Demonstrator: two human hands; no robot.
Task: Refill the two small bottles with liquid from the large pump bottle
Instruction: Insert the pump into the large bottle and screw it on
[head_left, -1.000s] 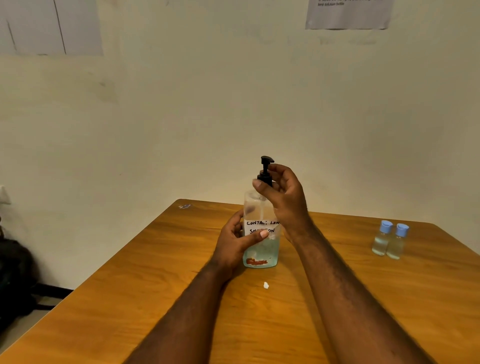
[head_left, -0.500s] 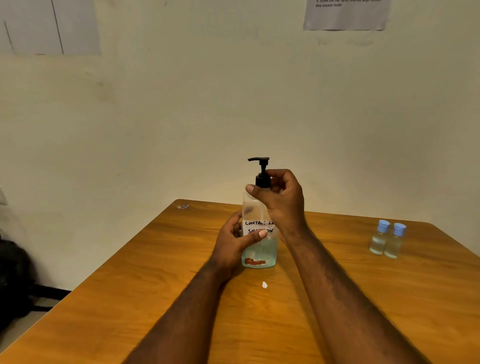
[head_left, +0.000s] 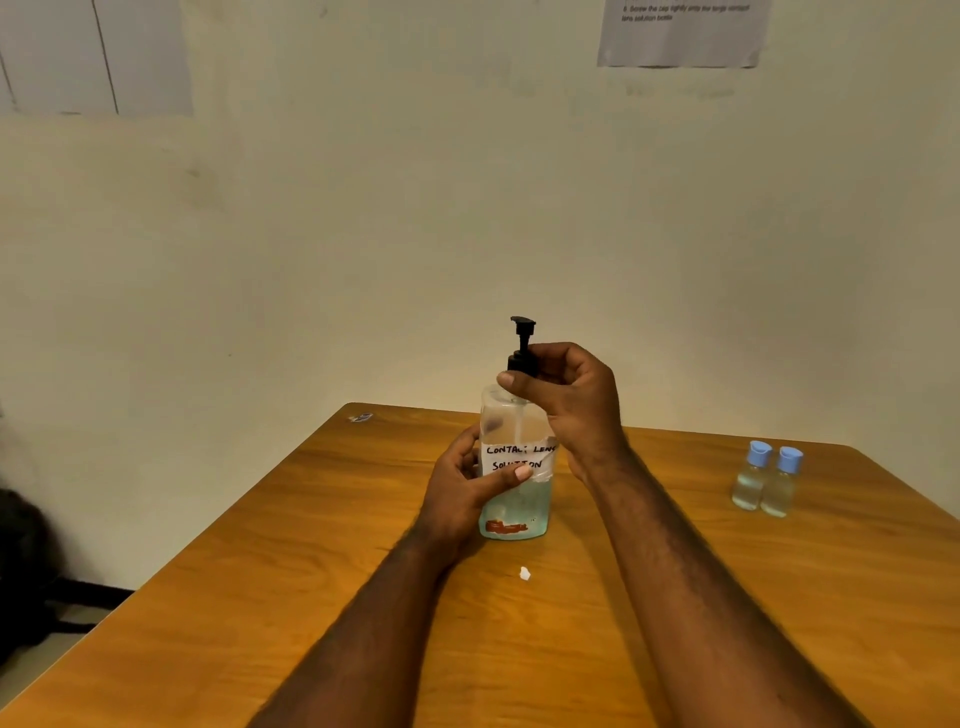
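The large pump bottle (head_left: 515, 499) stands upright near the middle of the tabletop (head_left: 311, 597). The left hand (head_left: 460, 491) wraps its grip round the labelled body, thumb across the label. The right hand (head_left: 569, 397) closes its grip on the black pump collar (head_left: 521, 361); its fingers hide whether the collar sits tight. Well apart to the right, a blue-capped small bottle (head_left: 748, 480) stands just beside a second small bottle (head_left: 781, 486).
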